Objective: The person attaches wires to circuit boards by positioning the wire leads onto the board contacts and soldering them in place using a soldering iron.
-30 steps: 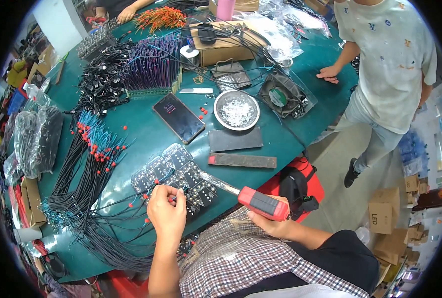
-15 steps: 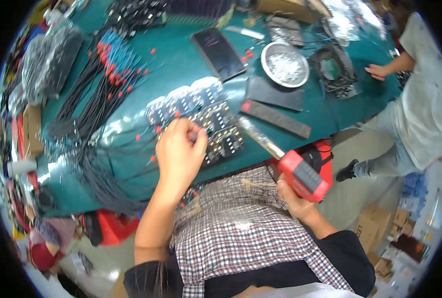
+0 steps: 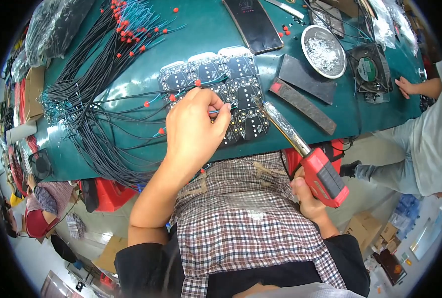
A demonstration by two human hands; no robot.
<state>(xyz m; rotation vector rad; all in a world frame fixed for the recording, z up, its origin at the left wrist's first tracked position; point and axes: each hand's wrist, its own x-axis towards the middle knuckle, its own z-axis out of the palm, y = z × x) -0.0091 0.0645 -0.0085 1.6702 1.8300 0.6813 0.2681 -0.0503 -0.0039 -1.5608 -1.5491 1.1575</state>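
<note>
A panel of black circuit boards (image 3: 245,97) with pale pads and small yellowish parts lies on the green tabletop. My left hand (image 3: 195,124) is over its lower left part, thumb and fingers pinched on a thin blue wire (image 3: 214,111). My right hand (image 3: 310,202) grips a red and black soldering iron (image 3: 324,175). The iron's metal barrel slants up and left, its tip close to the board panel's right edge; I cannot tell whether it touches. Black cables (image 3: 106,144) with red connectors (image 3: 161,131) run from the left towards the panel, partly hidden behind my left hand.
A black phone (image 3: 253,25) lies beyond the boards. Right of them are dark flat bars (image 3: 305,107), a round metal bowl (image 3: 323,52) of shiny bits and a small fan (image 3: 369,69). More red-tipped cables spread at far left. A person's hand (image 3: 407,88) rests at the table's right.
The view has shifted, so the table's things appear larger and further right. My left hand still pinches over the boards, and the iron stays in my right hand near the panel's edge.
</note>
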